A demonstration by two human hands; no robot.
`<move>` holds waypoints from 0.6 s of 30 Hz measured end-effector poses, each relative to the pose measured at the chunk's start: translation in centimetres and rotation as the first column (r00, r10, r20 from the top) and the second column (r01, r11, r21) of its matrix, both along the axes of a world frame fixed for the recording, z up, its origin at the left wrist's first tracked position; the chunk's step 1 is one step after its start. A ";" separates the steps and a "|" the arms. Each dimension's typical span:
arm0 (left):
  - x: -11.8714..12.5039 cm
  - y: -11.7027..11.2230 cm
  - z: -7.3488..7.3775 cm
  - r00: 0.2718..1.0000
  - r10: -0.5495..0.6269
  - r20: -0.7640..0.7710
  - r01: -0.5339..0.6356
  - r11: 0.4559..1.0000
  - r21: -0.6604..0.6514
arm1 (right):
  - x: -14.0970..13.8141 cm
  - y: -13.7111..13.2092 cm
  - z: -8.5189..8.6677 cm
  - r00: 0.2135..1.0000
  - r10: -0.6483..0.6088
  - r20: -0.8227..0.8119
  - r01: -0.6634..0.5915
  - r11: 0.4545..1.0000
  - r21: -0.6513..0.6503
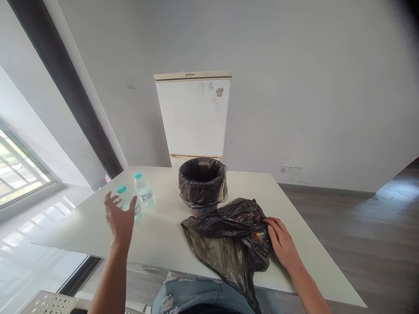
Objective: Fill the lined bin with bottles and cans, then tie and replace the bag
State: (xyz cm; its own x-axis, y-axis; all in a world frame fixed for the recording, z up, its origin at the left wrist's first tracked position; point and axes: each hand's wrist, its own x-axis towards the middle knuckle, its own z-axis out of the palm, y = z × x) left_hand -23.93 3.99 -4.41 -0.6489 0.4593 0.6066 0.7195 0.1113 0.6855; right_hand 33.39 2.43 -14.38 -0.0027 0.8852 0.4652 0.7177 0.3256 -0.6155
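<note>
My left hand [121, 218] is raised at the left of the table, thumb and fingers spread, with nothing in it. Just behind it stands a clear water bottle [137, 213] with a teal cap, partly covered by the hand. A second water bottle [144, 190] stands upright a little farther back. My right hand [282, 244] has its fingers on the right side of a black garbage bag [225, 235], pinching the plastic. The bag lies on its side, with colourful items showing through it, and its loose end hangs over the table's near edge.
A trash bin [202, 185] lined with a black bag stands behind the garbage bag on the white table [163, 240]. A white refrigerator [196, 117] is beyond the table. A perforated seat [49, 303] shows at bottom left, and a window [19, 165] at far left.
</note>
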 end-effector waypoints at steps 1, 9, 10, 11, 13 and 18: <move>-0.1 -0.1 -0.5 1.000 0.005 -0.005 -0.005 1.000 -0.010 | 0.0 0.0 0.0 1.000 0.004 -0.004 -0.004 1.000 -0.010; -0.7 -0.9 -4.1 0.999 0.024 0.037 -0.017 0.984 -0.178 | 0.0 0.1 -0.1 1.000 0.014 -0.019 -0.015 0.999 -0.028; -0.6 -1.1 -4.5 0.999 0.033 0.022 -0.029 0.987 -0.160 | 0.0 0.0 -0.1 1.000 0.011 -0.019 -0.011 0.999 -0.037; -0.5 -1.3 -4.9 0.999 0.048 -0.003 -0.048 0.992 -0.117 | -0.1 -0.1 -0.1 1.000 0.007 -0.019 -0.007 0.999 -0.047; 0.2 -1.9 -5.6 0.994 0.095 -0.057 -0.095 0.995 0.009 | -0.2 -0.2 0.1 1.000 -0.002 -0.022 0.001 0.998 -0.058; 5.0 -4.0 -6.7 0.991 0.052 -0.125 -0.034 0.990 0.139 | -0.5 -0.5 0.7 0.997 -0.069 -0.042 0.069 0.998 0.006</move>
State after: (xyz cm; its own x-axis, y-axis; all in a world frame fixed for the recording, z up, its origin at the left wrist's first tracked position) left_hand -18.98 -0.06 -11.13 -0.5793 0.3404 0.7406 0.7988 0.0560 0.5990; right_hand 32.91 1.90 -13.68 0.0778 0.8792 0.4701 0.7121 0.2810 -0.6434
